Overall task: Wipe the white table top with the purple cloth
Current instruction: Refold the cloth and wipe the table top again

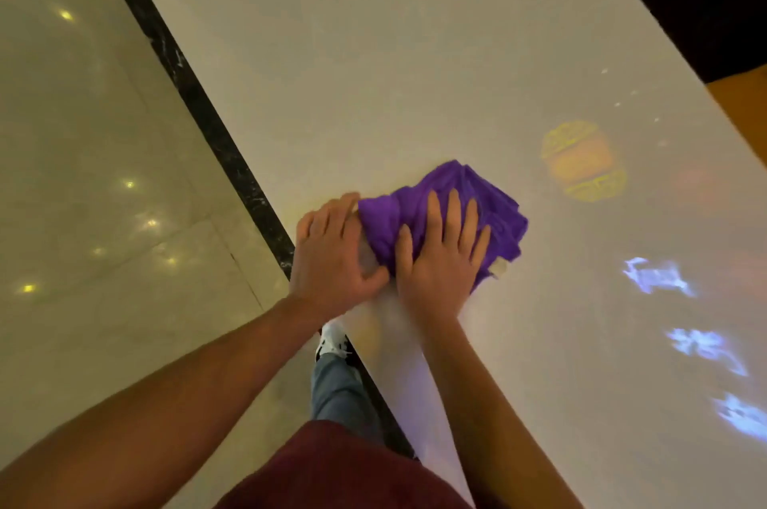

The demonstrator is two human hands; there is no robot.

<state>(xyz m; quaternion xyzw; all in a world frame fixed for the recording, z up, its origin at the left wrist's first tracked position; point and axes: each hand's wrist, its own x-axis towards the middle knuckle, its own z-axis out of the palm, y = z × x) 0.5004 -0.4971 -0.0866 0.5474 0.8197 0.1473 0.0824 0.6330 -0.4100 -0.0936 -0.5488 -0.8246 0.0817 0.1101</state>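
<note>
Right hand: the right hand (442,259) is open and flat, fingers (454,213) spread a little, palm pressing down on the purple cloth (489,201).
Left hand: the left hand (332,255) is half curled, with its fingers bent over the near left edge of the cloth; its thumb touches the cloth beside the right hand. It seems to hold that edge, but the grip is partly hidden.
Arms: both bare arms reach up from the bottom and come close together at the cloth. The left arm comes in from far left at a slant; the right arm runs straighter.
Cloth: bunched and wrinkled, lying under both hands on the white tabletop (373,72). Its long way runs from the left hand toward the far right, past the right fingertips. A small pale tag (498,270) sticks out just right of the right hand.
Tabletop: near its left edge, beside the shiny floor (83,135).
Lights: a yellow picture (583,160) glows on the tabletop, beyond the right hand.
</note>
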